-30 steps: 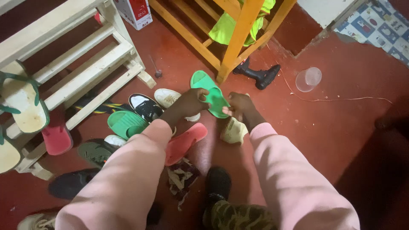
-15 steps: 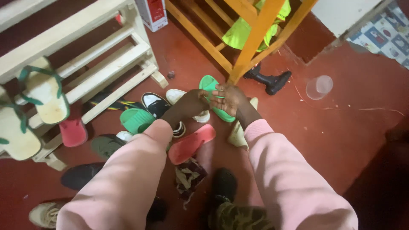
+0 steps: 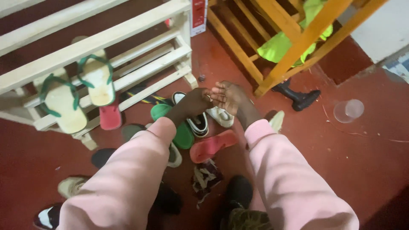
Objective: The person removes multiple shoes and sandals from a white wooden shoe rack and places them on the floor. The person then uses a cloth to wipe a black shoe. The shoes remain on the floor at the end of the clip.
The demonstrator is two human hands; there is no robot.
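Since the earlier frame, the green slide sandal has left our grip. We are holding our left hand (image 3: 194, 103) and right hand (image 3: 230, 97) together, fingertips touching, fingers loosely curled, clamping nothing visible. Below them are lying a red rubber sandal (image 3: 213, 145), a green rubber slide (image 3: 181, 130) and a white sneaker (image 3: 220, 116); farther off stands the pale wooden shoe rack (image 3: 128, 64).

A single head-worn camera looks steeply down from above the person's pink sleeves, facing forward over a red floor (image 3: 362, 162); it sits close, so both forearms fill the lower frame and the left hand (image 3: 194, 102) and right hand (image 3: 228, 97) meet near the centre. The white slatted rack (image 3: 106, 40) runs across the upper left; the orange wooden frame (image 3: 298, 47) crosses the upper right; no second view shares the scene.
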